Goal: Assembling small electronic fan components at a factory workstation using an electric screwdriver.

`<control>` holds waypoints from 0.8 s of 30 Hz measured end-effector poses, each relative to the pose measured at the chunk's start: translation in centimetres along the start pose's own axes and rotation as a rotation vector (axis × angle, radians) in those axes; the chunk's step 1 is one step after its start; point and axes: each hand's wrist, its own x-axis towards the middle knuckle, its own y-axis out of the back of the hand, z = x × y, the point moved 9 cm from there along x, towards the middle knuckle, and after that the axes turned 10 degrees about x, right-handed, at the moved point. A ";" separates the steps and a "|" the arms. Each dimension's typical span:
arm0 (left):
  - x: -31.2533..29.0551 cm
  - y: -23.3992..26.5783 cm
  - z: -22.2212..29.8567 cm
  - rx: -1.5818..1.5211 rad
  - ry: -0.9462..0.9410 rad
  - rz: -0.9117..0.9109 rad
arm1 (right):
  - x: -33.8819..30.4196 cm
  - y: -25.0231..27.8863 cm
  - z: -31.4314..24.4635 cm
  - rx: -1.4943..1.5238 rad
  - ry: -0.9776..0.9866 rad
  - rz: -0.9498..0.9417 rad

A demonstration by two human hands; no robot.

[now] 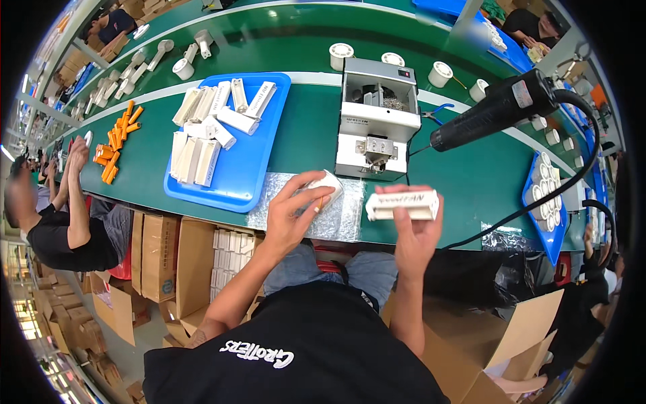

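My left hand (296, 210) is closed on a white rounded plastic part (328, 186), partly hidden by the fingers, above a sheet of bubble wrap (350, 219). My right hand (418, 239) grips a long white plastic housing (404, 205) with dark print on its upper face, the thumb pressed to its near side. The two parts are apart. Just beyond my hands stands a grey and white screw feeder (377, 121) with loose screws in its top. To its right hangs a black electric screwdriver (494, 113), its bit pointing toward the feeder.
A blue tray (259, 182) of white housings lies to the left, with orange cylinders (121, 135) farther left. White round parts (441, 74) stand on the green conveyor behind. Pliers (437, 113) lie near the feeder. A second blue tray (553, 239) is at right. A co-worker (64, 219) sits at left.
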 end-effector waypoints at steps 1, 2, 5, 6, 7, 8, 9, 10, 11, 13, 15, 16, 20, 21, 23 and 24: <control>-0.2 0.2 0.2 0.034 0.005 0.046 | 0.6 -0.7 0.2 0.017 0.077 -0.054; -0.3 0.3 0.4 0.067 0.012 0.090 | 0.6 -1.0 0.2 0.010 0.077 -0.062; -0.1 -0.2 2.5 0.121 -0.048 0.114 | 0.2 -3.3 -0.2 0.013 0.068 -0.116; 0.0 -0.4 2.6 0.116 -0.042 0.122 | 0.0 -3.8 0.1 0.006 0.062 -0.124; 0.2 -0.7 3.1 0.161 -0.079 0.127 | -0.2 -4.3 0.0 -0.037 0.092 -0.145; 0.3 -0.8 3.5 0.208 -0.115 0.131 | -0.4 -4.8 -0.2 -0.079 0.122 -0.166; 0.2 -0.9 3.3 0.220 -0.120 0.135 | -0.6 -4.9 -0.2 -0.151 0.174 -0.178; 0.3 -0.8 3.2 0.218 -0.115 0.142 | -0.6 -5.0 -0.2 -0.155 0.171 -0.186; 0.4 -0.6 3.4 0.229 -0.122 0.133 | -0.5 -5.2 -0.3 -0.235 0.196 -0.177; 0.5 -0.3 3.1 0.242 -0.126 0.129 | -0.4 -5.5 -0.3 -0.314 0.221 -0.175; 0.5 0.2 2.6 0.230 -0.132 0.137 | 0.1 -5.2 0.4 -0.271 0.175 -0.124; 0.4 0.4 2.7 0.238 -0.127 0.146 | 0.2 -5.4 0.5 -0.264 0.173 -0.136; -0.1 1.2 2.4 0.307 -0.149 0.148 | 0.4 -5.7 2.5 -0.235 0.025 -0.122; -0.5 0.9 2.2 0.258 -0.145 0.183 | 0.5 -5.0 2.8 -0.184 0.047 -0.131; -0.9 -0.6 2.2 0.176 -0.211 0.120 | 0.0 -3.3 2.4 -0.204 0.028 -0.100; -0.9 -1.4 2.5 0.111 -0.241 0.043 | -0.4 -2.5 1.9 -0.243 0.045 -0.091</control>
